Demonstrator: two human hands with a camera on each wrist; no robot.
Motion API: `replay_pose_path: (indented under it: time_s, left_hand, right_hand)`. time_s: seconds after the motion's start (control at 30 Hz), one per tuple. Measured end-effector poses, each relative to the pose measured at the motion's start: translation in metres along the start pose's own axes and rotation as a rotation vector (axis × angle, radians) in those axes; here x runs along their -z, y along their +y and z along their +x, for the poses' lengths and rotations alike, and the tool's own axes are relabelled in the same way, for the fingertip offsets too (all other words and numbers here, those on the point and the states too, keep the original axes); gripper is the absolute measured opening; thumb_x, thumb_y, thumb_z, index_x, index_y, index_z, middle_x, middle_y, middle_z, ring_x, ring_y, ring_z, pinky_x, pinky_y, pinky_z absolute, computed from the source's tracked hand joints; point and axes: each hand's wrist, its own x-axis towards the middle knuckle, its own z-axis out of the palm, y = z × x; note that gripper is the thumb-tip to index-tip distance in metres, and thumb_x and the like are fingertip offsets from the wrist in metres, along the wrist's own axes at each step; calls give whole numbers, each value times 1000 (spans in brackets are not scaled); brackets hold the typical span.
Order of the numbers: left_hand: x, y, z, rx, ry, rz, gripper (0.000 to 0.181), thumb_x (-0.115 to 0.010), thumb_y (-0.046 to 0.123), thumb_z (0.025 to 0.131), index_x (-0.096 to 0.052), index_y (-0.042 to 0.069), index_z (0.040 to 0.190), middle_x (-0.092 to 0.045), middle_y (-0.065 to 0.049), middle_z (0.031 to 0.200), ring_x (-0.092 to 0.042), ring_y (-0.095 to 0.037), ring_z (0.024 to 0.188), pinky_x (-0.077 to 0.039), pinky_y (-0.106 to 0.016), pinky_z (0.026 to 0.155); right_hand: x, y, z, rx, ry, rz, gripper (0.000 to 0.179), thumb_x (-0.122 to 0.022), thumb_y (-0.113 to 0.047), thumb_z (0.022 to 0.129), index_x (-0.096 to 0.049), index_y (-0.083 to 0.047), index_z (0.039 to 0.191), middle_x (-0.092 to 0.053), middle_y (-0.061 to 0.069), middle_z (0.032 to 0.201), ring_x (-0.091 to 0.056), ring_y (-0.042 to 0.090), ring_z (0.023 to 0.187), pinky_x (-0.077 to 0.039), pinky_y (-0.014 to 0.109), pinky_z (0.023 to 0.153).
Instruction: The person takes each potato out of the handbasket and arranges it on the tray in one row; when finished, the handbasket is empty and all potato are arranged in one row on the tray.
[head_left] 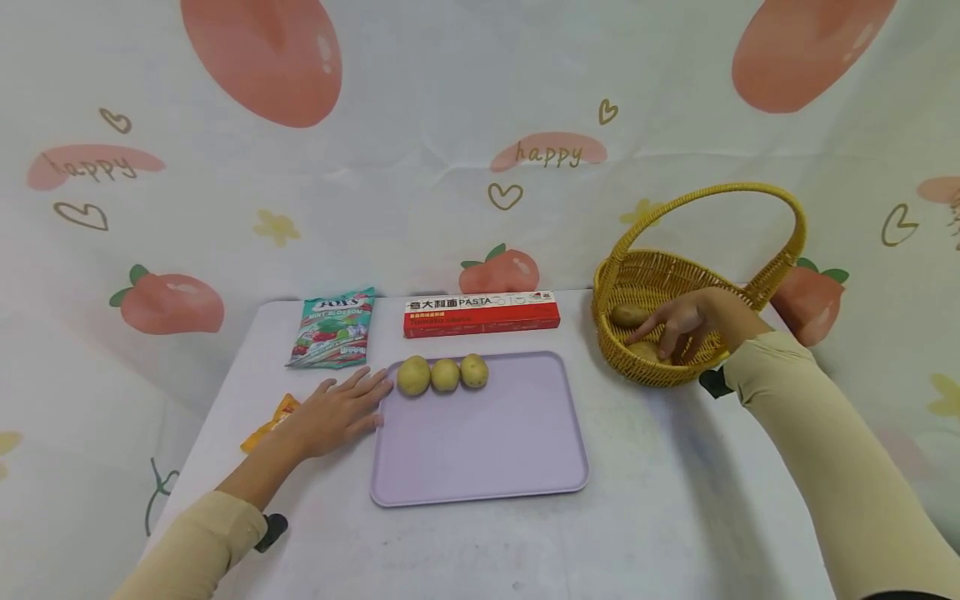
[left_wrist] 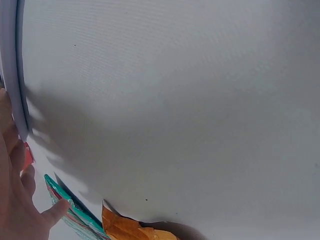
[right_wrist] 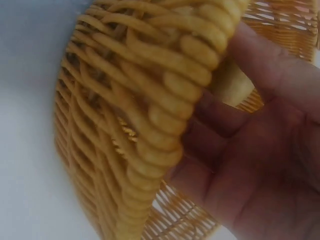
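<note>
White table [head_left: 480, 550] under everything. Gold wicker basket [head_left: 637, 372] at the tray's 2 o'clock, handle [head_left: 738, 187] arching over it. Lilac tray [head_left: 480, 442] mid-table. Red-and-white pasta box [head_left: 482, 316] off its 12, Mint Blossom candy bag [head_left: 332, 329] off its 10.

Left hand [head_left: 337, 419]: released, fingers spread, tips at the tray's 10 o'clock rim. Right hand [head_left: 686, 320]: inside the basket, fingers bent down at a potato. Can't tell if it's grasping yet; basket rim hides the fingertips in the right wrist view.

Orange packet [head_left: 287, 407] at 9 o'clock, partly behind the left wrist.

Potatoes: three potatoes [head_left: 445, 376] in a row at the tray's 11. Basket shows a 7 o'clock potato [head_left: 644, 351] under the right fingers, plus a 9 o'clock potato [head_left: 628, 315].

Step, my read: picking the 7 o'clock potato. Next move calls for thumb and fingers seated round it, then a straight lift, knuckles clear of rim and handle.
</note>
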Motion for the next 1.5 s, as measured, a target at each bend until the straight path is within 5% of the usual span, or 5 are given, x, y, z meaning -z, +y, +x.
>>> replay_pose_path:
  time_s: [0.23, 0.5, 0.8, 1.13, 1.5]
  left_hand:
    - [0, 0, 1, -2, -2, 2, 65, -52, 46, 101, -35, 16, 156, -31, -8, 161, -24, -37, 148, -25, -70, 109]
    - [1, 0, 1, 1, -8, -2, 65, -52, 46, 101, -35, 16, 156, -31, -8, 161, -24, -37, 148, -25, -71, 110]
    - [1, -1, 1, -2, -7, 0, 65, -51, 47, 101, -34, 16, 156, -30, -8, 161, -24, -37, 148, -25, -70, 110]
    - [0, -1, 0, 1, -8, -4, 66, -51, 47, 101, -34, 16, 156, -30, -9, 161, -24, -38, 148, -24, -71, 110]
    - [1, 0, 0, -1, -10, -5, 65, -51, 47, 101, -34, 16, 156, -30, -9, 161, -24, -39, 148, -24, -71, 110]
  right_hand:
    - [0, -4, 2, 21, -8, -50, 69, -66, -2, 92, -34, -1, 153, -48, 12, 112, -61, 20, 92, -55, 41, 90]
    - [0, -6, -3, 80, 16, -147, 68, -70, -7, 91, -37, 0, 151, -52, 16, 118, -65, 19, 93, -56, 39, 85]
    - [2, -15, -26, 248, 81, -284, 68, -72, -8, 90, -40, 5, 148, -64, 12, 104, -60, 16, 88, -56, 31, 77]
    - [-6, -33, -49, 429, 144, -370, 66, -75, -13, 88, -47, -1, 147, -63, 11, 124, -61, 22, 103, -51, 28, 86]
    - [-33, -66, -37, 640, 215, -371, 57, -70, -9, 93, -47, -2, 145, -62, 11, 117, -62, 24, 103, -53, 33, 90]
